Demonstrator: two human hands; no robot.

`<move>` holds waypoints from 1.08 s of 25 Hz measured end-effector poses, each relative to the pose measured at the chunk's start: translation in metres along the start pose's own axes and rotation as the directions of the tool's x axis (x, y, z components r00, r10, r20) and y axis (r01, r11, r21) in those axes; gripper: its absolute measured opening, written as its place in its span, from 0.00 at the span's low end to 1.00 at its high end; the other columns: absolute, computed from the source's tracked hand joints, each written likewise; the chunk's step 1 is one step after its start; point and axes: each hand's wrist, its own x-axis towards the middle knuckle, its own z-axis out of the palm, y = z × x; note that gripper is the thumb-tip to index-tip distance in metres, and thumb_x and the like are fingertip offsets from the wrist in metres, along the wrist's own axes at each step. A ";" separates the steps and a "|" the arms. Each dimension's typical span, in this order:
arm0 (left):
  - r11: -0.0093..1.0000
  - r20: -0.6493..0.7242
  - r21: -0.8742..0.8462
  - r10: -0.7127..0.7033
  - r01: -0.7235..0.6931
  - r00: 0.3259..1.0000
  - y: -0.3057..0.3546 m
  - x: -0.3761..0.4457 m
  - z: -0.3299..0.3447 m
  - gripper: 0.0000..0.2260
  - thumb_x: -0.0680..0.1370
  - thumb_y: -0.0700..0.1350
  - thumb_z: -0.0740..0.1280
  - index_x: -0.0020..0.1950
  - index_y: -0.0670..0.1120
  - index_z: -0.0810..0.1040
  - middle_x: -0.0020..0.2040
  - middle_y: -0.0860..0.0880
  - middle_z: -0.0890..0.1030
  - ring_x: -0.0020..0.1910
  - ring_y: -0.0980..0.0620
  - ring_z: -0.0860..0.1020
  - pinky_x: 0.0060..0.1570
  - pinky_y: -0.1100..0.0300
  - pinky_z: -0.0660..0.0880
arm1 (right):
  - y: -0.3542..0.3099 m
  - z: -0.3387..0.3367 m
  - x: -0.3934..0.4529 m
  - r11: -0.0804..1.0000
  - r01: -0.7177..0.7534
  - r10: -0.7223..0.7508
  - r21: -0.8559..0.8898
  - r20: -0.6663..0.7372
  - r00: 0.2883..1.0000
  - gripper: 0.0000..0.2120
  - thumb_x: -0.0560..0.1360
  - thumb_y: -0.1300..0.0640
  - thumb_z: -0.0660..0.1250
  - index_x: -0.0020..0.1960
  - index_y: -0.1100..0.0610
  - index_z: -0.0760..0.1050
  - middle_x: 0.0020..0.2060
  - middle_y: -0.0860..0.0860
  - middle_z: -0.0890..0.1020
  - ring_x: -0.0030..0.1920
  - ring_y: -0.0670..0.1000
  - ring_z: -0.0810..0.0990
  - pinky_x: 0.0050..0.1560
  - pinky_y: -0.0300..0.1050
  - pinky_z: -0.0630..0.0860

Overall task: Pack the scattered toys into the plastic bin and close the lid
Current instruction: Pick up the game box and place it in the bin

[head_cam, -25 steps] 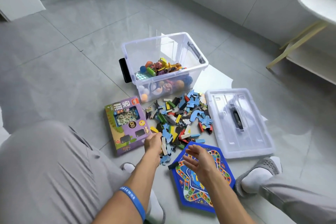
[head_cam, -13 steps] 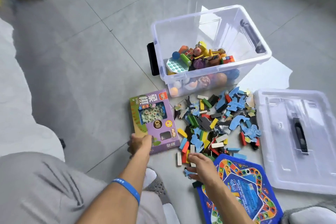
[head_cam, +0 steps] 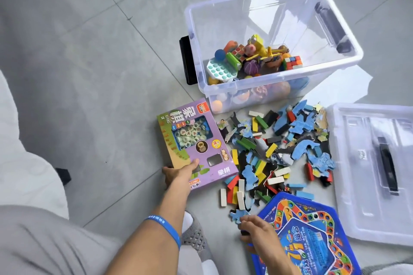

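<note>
The clear plastic bin (head_cam: 348, 61) stands open on the floor, with balls, cubes and small toys heaped in its near left part. Its clear lid (head_cam: 357, 185) lies flat to the right, black handle up. A purple boxed chess set (head_cam: 201, 152) lies in front of the bin; my left hand (head_cam: 178, 174) grips its near corner, thumb on top. A pile of blue puzzle pieces and coloured blocks (head_cam: 279, 152) is spread between box and lid. My right hand (head_cam: 257, 234) curls round the left corner of the blue hexagonal game board (head_cam: 312, 234), by a loose blue puzzle piece.
Grey tiled floor (head_cam: 89, 73) stretches to the left and behind the bin. My grey trouser leg (head_cam: 44, 241) and a grey slipper (head_cam: 196, 236) fill the lower left. A white shape rises along the left edge.
The view has come closer and tilted down. My left hand went from the pile to the purple box and took its near corner. My right hand drew back to the board's left corner.
</note>
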 end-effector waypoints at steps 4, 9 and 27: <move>0.998 0.084 -0.058 0.016 -0.012 0.996 -0.002 -0.035 -0.001 0.28 0.61 0.58 0.80 0.51 0.43 0.75 0.53 0.43 0.82 0.48 0.45 0.81 0.52 0.49 0.79 | -0.001 -0.001 -0.015 0.998 -0.013 0.012 0.062 0.024 1.000 0.06 0.79 0.64 0.63 0.52 0.61 0.79 0.43 0.57 0.79 0.35 0.52 0.74 0.33 0.41 0.68; 0.957 0.177 -0.285 -0.002 0.053 0.984 -0.014 -0.126 -0.013 0.22 0.68 0.59 0.76 0.45 0.41 0.78 0.46 0.42 0.83 0.38 0.46 0.82 0.33 0.58 0.77 | -0.024 0.005 -0.048 0.947 0.116 -0.127 0.300 0.018 0.992 0.13 0.78 0.59 0.68 0.61 0.59 0.74 0.47 0.57 0.81 0.34 0.55 0.76 0.33 0.43 0.70; 0.912 0.807 -0.164 0.343 -0.375 0.481 0.117 -0.285 -0.103 0.24 0.71 0.57 0.72 0.62 0.44 0.79 0.55 0.42 0.84 0.51 0.42 0.83 0.49 0.48 0.80 | -0.103 -0.202 -0.227 0.525 0.794 -0.846 0.307 0.087 0.526 0.20 0.73 0.54 0.74 0.64 0.54 0.78 0.59 0.59 0.83 0.55 0.62 0.83 0.47 0.58 0.82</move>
